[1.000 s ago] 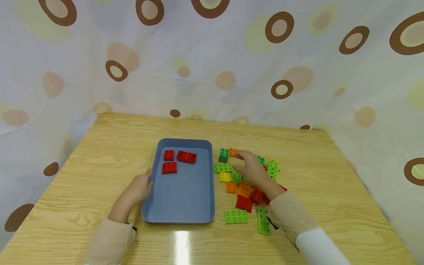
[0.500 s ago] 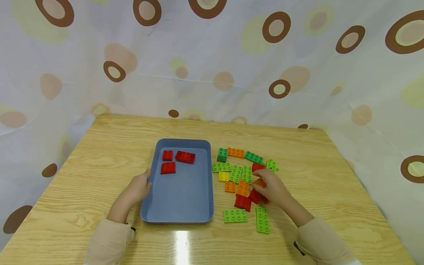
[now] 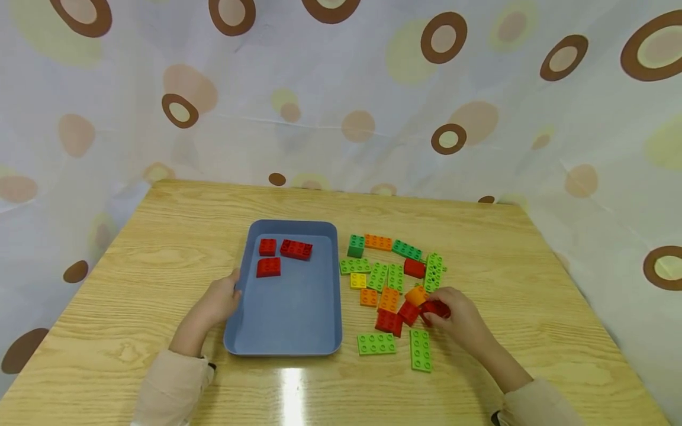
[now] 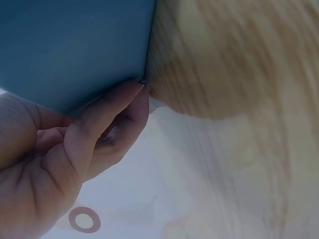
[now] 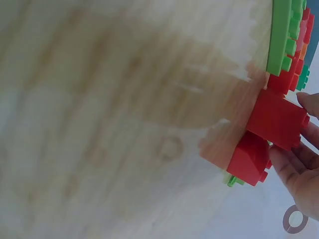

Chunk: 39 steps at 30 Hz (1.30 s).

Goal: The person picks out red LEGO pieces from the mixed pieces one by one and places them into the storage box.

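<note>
My left hand [image 3: 219, 300] grips the left wall of a grey-blue tray [image 3: 335, 284]; in the left wrist view its curled fingers [image 4: 117, 112] lie against the tray's side [image 4: 94, 45]. Inside the tray, near the far left, sit a small square red brick [image 3: 268, 247], a long red brick [image 3: 296, 249] and another red brick [image 3: 269, 267]. My right hand [image 3: 462, 319] is at the near right side of the brick pile. Its thumb and fingers hold a red brick [image 5: 276, 119], partly hidden by the fingers in the head view. Another red brick [image 5: 249, 158] lies beside it in the right wrist view.
Right of the tray lie several loose bricks: light green [image 3: 354, 266], dark green [image 3: 356, 245], orange [image 3: 378, 242], yellow [image 3: 358, 280] and red [image 3: 389, 322]. Two light green bricks, one crosswise [image 3: 376, 344] and one lengthwise [image 3: 420, 350], lie nearest. A patterned cloth [image 3: 319, 118] hangs behind the wooden table [image 3: 202, 219].
My right hand has moved from the far middle of the pile toward me and to the right, onto a red brick. My left hand stays on the tray.
</note>
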Available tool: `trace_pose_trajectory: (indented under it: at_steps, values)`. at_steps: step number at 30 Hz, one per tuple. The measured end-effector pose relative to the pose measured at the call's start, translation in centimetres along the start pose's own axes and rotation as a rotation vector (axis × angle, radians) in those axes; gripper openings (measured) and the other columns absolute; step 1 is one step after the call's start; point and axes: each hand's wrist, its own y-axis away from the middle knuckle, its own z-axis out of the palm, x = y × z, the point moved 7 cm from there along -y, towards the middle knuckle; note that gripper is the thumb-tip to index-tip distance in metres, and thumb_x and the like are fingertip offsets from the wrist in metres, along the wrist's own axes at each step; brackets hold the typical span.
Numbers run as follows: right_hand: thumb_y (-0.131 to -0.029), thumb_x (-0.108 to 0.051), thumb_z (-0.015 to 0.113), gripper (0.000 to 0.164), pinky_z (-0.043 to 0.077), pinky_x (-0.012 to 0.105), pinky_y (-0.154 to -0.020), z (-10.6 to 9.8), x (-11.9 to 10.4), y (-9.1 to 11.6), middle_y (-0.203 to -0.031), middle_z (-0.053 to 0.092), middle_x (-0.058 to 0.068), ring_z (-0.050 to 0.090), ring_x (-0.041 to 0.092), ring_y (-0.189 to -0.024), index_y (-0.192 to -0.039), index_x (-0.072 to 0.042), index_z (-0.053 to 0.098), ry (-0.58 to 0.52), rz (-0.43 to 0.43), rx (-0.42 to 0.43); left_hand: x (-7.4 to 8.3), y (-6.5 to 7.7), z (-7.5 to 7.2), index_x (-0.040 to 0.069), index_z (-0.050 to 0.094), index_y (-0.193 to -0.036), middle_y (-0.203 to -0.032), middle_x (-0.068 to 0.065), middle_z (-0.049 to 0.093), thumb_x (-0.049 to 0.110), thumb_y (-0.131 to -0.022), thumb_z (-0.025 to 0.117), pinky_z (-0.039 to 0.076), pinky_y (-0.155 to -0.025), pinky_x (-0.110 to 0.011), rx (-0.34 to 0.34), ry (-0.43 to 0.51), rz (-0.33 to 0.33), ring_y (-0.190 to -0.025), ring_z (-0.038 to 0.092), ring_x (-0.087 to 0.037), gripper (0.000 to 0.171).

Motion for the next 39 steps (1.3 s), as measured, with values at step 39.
trace_pose_trajectory:
  at_steps: [39]
  values:
    - [-0.069,-0.003,0.07,0.021,0.05,0.041,-0.068,-0.8,-0.8,-0.3,-0.091,0.058,0.014,0.055,0.027,-0.083,-0.088,0.001,0.063,0.004,-0.006,0.048,-0.4,0.1,0.1,-0.022,0.021,-0.124,-0.119,-0.041,0.037,-0.003,-0.084,0.042,0.046,-0.064,-0.038,0.013,0.01,0.008,-0.08,0.05,-0.032,0.049]
